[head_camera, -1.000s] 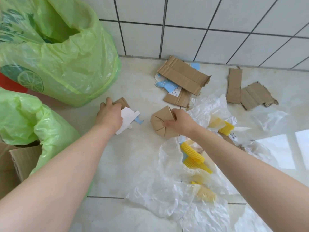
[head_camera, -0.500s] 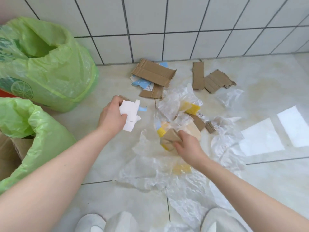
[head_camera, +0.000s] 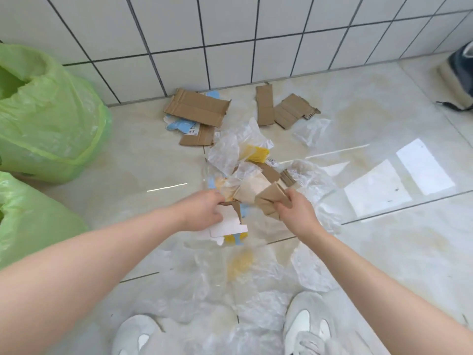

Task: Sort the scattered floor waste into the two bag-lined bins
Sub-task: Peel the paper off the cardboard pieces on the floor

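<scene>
The left hand (head_camera: 202, 213) grips white card (head_camera: 227, 224); the right hand (head_camera: 294, 213) pinches folded cardboard (head_camera: 271, 198) over the plastic litter. Best gather paper firmly before swinging left to the bins (head_camera: 51, 119).

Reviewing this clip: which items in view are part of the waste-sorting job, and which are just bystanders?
Part of the job:
- two green bag-lined bins
- flat brown cardboard pieces by the wall
- crumpled clear plastic film
- folded brown cardboard in the right hand
- white card scrap in the left hand

Just lying about:
- dark blue shoe
- white tiled wall
</scene>
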